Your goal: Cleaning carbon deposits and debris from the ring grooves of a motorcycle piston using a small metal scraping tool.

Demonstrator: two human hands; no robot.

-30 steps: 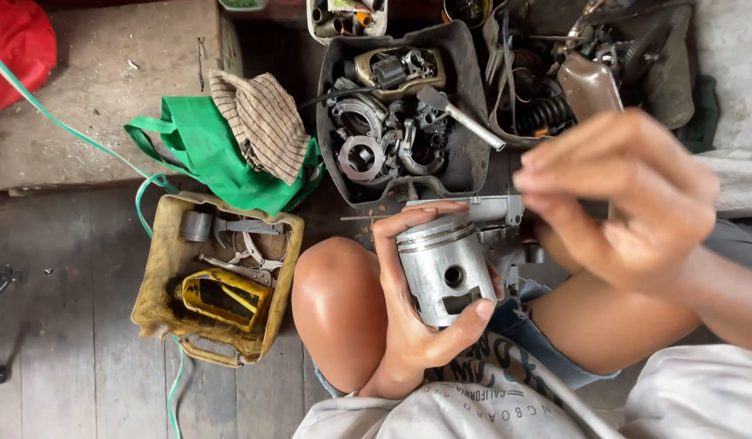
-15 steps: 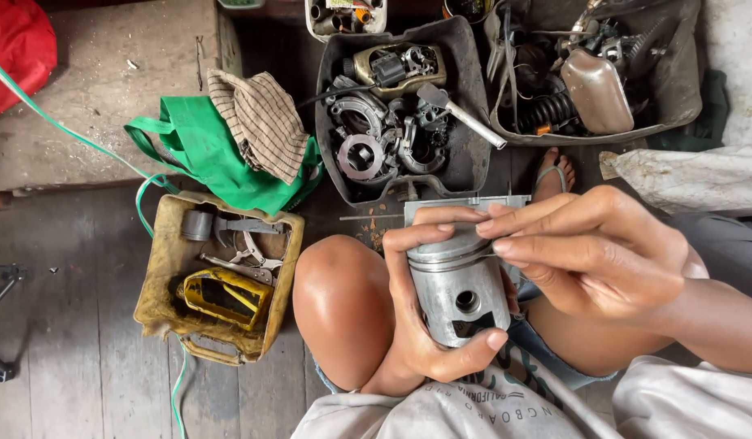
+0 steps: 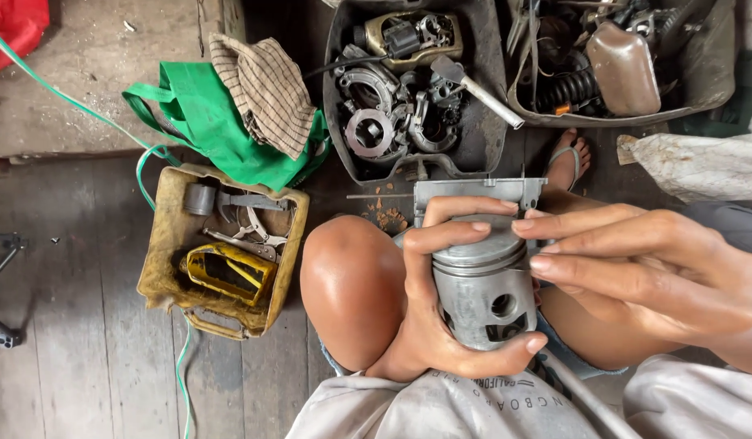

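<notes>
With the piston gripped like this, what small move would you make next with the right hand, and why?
Probably slide the right hand's fingertips a little further around the ring band. The left hand already clamps the piston upright over the knee, and the right hand only touches its grooved top edge, so the piston seems steady enough for fingertip work.

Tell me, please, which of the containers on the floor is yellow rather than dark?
The cut-open yellow container at left, holding small tools; the two trays of engine parts are dark.
</notes>
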